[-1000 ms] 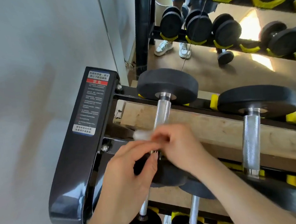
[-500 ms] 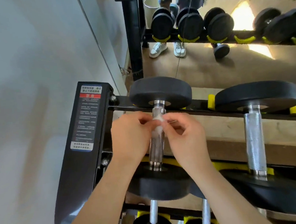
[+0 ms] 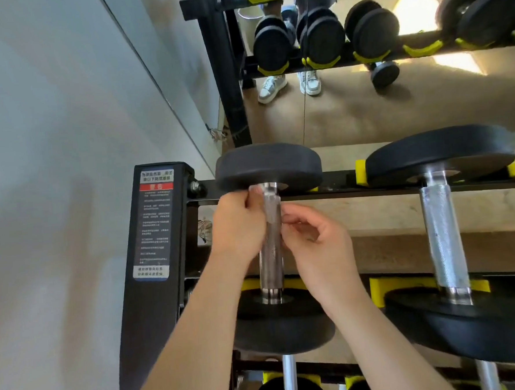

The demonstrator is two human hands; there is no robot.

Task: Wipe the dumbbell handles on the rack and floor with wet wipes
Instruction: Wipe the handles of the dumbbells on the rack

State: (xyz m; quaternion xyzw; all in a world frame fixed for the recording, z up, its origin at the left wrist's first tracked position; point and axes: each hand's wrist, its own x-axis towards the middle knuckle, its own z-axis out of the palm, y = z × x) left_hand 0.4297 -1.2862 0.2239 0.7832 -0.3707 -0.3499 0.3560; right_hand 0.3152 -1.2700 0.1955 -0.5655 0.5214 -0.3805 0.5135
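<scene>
- My left hand [image 3: 240,226] is curled round the upper end of the knurled steel handle [image 3: 271,254] of the black round-headed dumbbell [image 3: 282,329], which lies at the left end of the black metal rack [image 3: 153,291].
- My right hand [image 3: 316,242] pinches its fingertips beside that handle; I cannot tell whether a wet wipe lies between them.
- I judge it early: the neighbouring dumbbell's bright handle [image 3: 442,237], the lower-tier dumbbell [image 3: 290,373] and the floor remain.

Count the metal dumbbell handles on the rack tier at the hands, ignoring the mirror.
2. Darker knurled steel handle at the left end, between left hand and right hand; brighter knurled steel handle to its right, untouched. More may lie off-frame right.
</scene>
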